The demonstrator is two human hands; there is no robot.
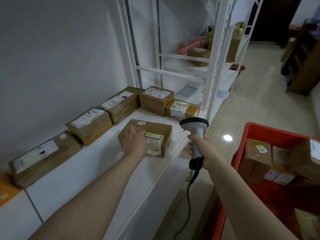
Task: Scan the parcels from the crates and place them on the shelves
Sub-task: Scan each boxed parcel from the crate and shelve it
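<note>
Looking down at a long white shelf (97, 161) by the wall. Beside it on the right, a red crate (270, 130) with more brown boxes (256, 153) inside. Along the back of the shelf, close to the wall, a row of brown parcels (90, 123) with white labels on top. In front of that row, near the shelf's front edge and apart from the others, one brown parcel (161, 132) lying flat. Resting on top of it, the left hand (135, 142), covering its left part. Left grip apart, fingers laid over the box top and not closed round it. Just off the shelf's front edge, between shelf and crate, a grey scanner (196, 132) held upright, dark head on top. Right hand (206, 151) wrapped round the handle, grip clamped on it. Hanging from the handle's bottom, a black cable (188, 196). On the parcel, a white label (155, 141) with a barcode, and a small pink sticker (141, 123) at the far edge.
</note>
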